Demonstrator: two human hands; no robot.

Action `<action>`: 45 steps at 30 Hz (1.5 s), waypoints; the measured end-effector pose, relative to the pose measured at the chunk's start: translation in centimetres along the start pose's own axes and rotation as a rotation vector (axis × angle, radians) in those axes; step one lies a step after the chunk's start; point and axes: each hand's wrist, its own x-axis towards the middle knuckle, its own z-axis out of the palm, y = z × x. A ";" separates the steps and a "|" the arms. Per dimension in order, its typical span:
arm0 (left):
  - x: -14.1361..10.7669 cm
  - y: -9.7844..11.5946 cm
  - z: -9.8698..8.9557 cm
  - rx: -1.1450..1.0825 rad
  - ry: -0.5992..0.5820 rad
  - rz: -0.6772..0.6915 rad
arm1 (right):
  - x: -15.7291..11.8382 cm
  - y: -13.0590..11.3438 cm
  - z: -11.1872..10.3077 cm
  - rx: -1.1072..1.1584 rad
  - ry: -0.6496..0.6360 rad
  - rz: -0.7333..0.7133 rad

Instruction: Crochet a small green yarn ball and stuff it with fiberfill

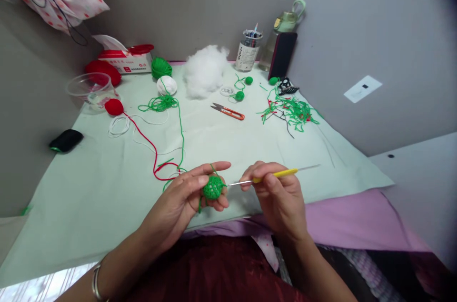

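Note:
My left hand [193, 188] pinches a small round piece of green crochet [213, 188] between thumb and fingers, with a green strand running over its raised index finger. In my right hand [278, 192] is a crochet hook [282, 173] with a yellow handle, gripped like a pen. The hook's metal tip points left and meets a green loop at the right edge of the crochet piece. From the left hand the working yarn leads back to a loose heap of green yarn [162, 102]. Red yarn [156, 161] lies just behind that hand.
Orange thread snips [228, 112] lie mid-table, before white stuffing [205, 71]. Yarn scraps [298, 112] cover the right side, near a black hair claw [287, 87]. A phone [283, 54], bottle [287, 21] and pen cup [247, 54] stand behind. A plastic tub [91, 85] is left.

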 end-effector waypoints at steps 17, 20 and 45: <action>-0.2 0.2 0.1 0.558 0.122 0.349 | -0.7 1.0 1.4 -0.164 -0.057 -0.150; -0.2 0.0 0.2 0.575 0.153 0.379 | -0.7 1.4 1.7 -0.034 0.012 -0.100; -0.7 0.2 -0.2 0.731 0.114 0.521 | -0.2 -0.9 0.6 -0.479 -0.192 -0.318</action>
